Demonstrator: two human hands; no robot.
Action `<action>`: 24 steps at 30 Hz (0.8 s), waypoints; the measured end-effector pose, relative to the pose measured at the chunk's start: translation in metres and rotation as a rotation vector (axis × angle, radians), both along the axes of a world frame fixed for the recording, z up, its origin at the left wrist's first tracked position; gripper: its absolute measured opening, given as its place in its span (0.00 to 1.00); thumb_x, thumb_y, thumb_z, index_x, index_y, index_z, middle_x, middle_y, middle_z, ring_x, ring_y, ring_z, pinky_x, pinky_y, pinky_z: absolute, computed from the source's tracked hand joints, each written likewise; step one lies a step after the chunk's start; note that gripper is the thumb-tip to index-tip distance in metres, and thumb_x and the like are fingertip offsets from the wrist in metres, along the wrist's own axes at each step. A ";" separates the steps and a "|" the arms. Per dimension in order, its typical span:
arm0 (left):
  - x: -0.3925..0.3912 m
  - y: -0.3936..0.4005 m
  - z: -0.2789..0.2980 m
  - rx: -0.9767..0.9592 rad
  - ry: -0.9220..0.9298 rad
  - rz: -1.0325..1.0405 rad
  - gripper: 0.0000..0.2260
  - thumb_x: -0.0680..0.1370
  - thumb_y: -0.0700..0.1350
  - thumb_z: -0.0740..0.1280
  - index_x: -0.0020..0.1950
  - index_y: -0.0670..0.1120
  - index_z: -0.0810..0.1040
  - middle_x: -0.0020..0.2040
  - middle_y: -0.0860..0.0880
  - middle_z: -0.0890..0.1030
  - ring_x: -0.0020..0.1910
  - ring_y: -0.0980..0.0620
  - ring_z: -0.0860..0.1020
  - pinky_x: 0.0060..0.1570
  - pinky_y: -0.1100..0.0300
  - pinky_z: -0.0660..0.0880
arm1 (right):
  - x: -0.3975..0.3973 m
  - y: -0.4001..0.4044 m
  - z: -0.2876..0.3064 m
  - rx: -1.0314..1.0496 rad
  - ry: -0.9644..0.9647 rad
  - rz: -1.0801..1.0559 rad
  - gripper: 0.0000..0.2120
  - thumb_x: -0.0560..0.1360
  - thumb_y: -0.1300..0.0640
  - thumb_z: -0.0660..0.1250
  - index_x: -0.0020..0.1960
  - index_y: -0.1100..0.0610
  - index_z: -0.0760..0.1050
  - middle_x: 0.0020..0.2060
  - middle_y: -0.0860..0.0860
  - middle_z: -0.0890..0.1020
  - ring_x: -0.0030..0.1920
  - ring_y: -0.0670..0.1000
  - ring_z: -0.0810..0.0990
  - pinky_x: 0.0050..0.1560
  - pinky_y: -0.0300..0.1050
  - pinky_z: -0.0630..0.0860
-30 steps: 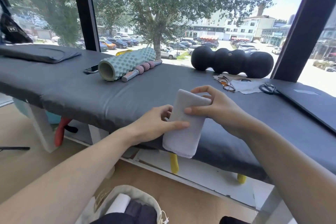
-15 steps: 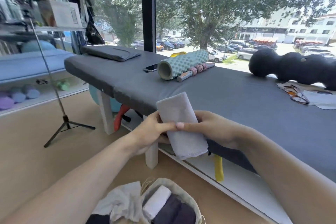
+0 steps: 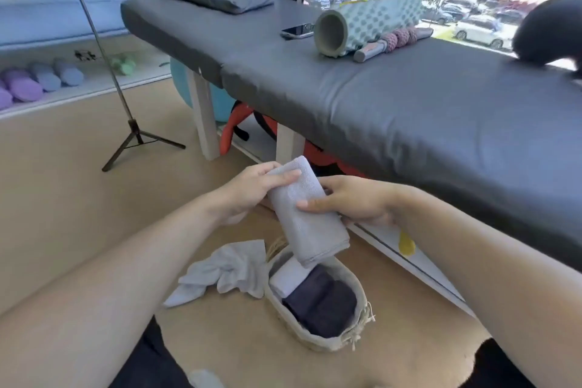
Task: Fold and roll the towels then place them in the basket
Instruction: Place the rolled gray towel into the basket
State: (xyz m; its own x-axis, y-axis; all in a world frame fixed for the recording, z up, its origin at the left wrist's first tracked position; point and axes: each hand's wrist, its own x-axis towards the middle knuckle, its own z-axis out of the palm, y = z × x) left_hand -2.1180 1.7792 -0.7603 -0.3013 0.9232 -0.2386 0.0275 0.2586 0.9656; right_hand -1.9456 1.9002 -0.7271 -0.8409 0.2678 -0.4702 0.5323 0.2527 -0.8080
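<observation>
I hold the rolled grey towel (image 3: 307,211) in both hands, left hand (image 3: 252,190) and right hand (image 3: 349,201) clamped around it, directly above the basket (image 3: 318,342). Basket already contains 1 white roll (image 3: 288,277) and dark rolls (image 3: 321,304). 1 crumpled towel (image 3: 226,271) beside the basket's left rim remains unfolded.

Both hands, left hand (image 3: 252,189) and right hand (image 3: 352,201), grip rolled grey towel (image 3: 305,214) above floor basket (image 3: 315,340) holding white and dark rolls, crumpled towel (image 3: 226,271) just left, desk (image 3: 409,104) far behind.
</observation>
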 end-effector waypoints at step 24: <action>-0.040 0.049 -0.095 -0.417 0.813 -0.321 0.29 0.78 0.55 0.70 0.77 0.52 0.67 0.75 0.49 0.70 0.71 0.46 0.71 0.68 0.54 0.70 | -0.014 0.003 -0.336 -0.727 -0.093 -1.171 0.16 0.82 0.56 0.66 0.69 0.55 0.69 0.63 0.57 0.78 0.62 0.60 0.77 0.64 0.63 0.76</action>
State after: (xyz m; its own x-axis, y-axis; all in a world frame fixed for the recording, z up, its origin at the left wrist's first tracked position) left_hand -2.1579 1.8278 -0.8551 -0.2666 0.8788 -0.3957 0.7755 0.4394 0.4533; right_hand -1.9595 1.9031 -1.0633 -0.2558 0.4624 -0.8490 0.1981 -0.8345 -0.5142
